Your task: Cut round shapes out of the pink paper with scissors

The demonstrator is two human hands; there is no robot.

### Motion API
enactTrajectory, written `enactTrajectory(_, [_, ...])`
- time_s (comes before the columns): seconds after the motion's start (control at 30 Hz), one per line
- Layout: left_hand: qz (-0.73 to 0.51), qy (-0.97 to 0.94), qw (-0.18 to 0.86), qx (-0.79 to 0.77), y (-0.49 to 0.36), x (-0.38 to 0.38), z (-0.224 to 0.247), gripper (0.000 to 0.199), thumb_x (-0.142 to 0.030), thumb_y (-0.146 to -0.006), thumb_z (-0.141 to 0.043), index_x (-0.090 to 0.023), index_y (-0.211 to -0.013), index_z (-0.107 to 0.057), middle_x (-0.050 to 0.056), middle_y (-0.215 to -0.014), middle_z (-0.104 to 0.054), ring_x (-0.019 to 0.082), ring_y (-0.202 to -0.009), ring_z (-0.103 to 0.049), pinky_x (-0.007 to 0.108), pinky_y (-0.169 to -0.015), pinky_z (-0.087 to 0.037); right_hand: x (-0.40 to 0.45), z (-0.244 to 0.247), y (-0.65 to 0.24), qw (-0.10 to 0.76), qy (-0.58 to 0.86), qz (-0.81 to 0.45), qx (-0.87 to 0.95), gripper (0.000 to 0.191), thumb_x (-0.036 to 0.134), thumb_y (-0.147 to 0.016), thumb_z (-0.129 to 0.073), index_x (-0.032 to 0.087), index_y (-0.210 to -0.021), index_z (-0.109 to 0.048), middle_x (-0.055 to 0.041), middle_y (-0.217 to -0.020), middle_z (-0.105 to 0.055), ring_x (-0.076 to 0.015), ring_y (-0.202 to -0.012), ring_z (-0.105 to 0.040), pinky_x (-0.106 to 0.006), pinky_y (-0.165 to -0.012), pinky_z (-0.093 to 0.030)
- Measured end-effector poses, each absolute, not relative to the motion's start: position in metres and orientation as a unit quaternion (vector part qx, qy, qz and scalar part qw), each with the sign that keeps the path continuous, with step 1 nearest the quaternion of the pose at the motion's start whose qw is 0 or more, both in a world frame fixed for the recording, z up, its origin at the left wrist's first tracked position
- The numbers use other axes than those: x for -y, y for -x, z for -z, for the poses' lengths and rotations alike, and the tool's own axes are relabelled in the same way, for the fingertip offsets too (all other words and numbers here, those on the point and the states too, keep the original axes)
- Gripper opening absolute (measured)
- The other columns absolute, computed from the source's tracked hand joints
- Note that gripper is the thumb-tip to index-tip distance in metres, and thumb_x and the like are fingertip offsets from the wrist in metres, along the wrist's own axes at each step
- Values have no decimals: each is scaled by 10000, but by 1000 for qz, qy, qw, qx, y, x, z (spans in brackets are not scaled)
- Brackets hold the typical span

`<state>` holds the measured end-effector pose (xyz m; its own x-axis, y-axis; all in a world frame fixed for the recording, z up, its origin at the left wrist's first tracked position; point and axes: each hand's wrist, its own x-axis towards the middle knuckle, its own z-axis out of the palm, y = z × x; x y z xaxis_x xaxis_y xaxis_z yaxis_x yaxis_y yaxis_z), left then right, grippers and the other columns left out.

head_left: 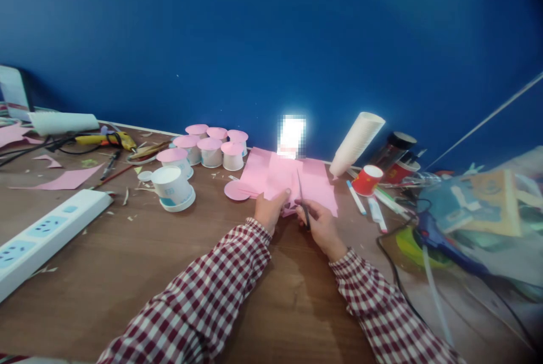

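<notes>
My left hand grips a piece of pink paper, with the thumb pressed on top. In my right hand is a pair of scissors, fingers closed round the handles and a dark blade pointing away from me at the paper. More pink sheets lie under and behind both hands against the wall. Beside my left hand rests a pink paper disc. How far the blades are apart cannot be made out.
Left of the hands stand several small paper cups topped with pink discs, a bare paper cup, a power strip and a yellow glue gun. To the right are stacked white cups, a red cup, markers and a blue glue gun.
</notes>
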<state>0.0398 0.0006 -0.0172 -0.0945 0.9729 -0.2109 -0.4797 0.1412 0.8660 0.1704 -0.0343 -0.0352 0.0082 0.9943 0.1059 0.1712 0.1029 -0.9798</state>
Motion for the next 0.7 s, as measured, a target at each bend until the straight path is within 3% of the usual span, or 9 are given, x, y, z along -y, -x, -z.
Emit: enactTrajectory(0.7, [-599,-267,612,-442,-39,1,14,282,-264,-549,-772,-125,-623,-539,-73,-425,-427,41,-376,-341,182,-347,-257,33,39,-171,489,516,-425,560,415,455,-773,-666,144,-1047,-679,24,-586,-521,-107,-517,-469,-221,-475,-399])
